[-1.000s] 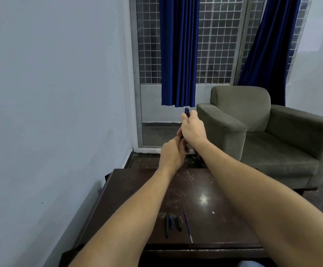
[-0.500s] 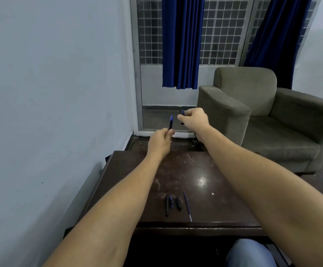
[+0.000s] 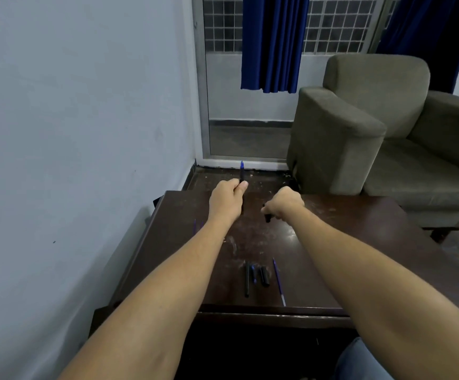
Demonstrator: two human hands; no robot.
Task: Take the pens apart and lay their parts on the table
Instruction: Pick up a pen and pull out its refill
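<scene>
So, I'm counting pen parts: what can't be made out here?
Head view:
Dark piece in the right hand: the grip hides all but one end.
Pen in the left hand: grip hides its lower length.
Parts near the table's front edge: too small to name.
Blue lines beside the left forearm: too faint to identify.

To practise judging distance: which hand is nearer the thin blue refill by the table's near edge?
Right. The right hand, gripping a dark pen piece, hangs just beyond the refill. The left hand, holding a pen upright, is farther back and to the left.
</scene>
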